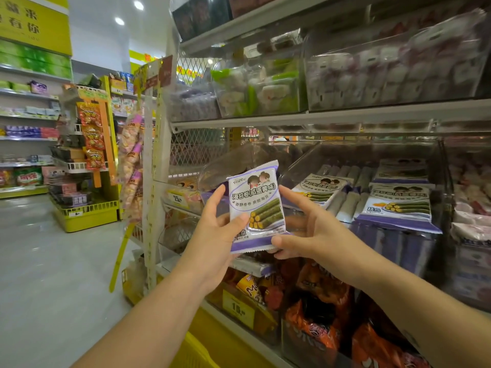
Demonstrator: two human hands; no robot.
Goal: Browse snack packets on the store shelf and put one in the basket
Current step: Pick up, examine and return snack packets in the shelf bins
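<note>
I hold a white and purple seaweed-roll snack packet (pixel 256 208) upright in front of the shelf, its printed face toward me. My left hand (pixel 220 229) grips its left edge, thumb on the front. My right hand (pixel 305 227) pinches its right edge and lower right corner. More packets of the same kind (pixel 398 205) lie in a clear bin on the shelf to the right. A yellow basket (pixel 194 351) shows at the bottom edge, under my left forearm.
Clear plastic bins (pixel 372 75) of wrapped sweets fill the upper shelf. Orange and dark snack bags (pixel 318 309) sit in the lower bins behind price tags. A hanging strip of snacks (pixel 132 166) and a yellow display rack (pixel 90 166) stand to the left beside the grey aisle floor (pixel 53 261).
</note>
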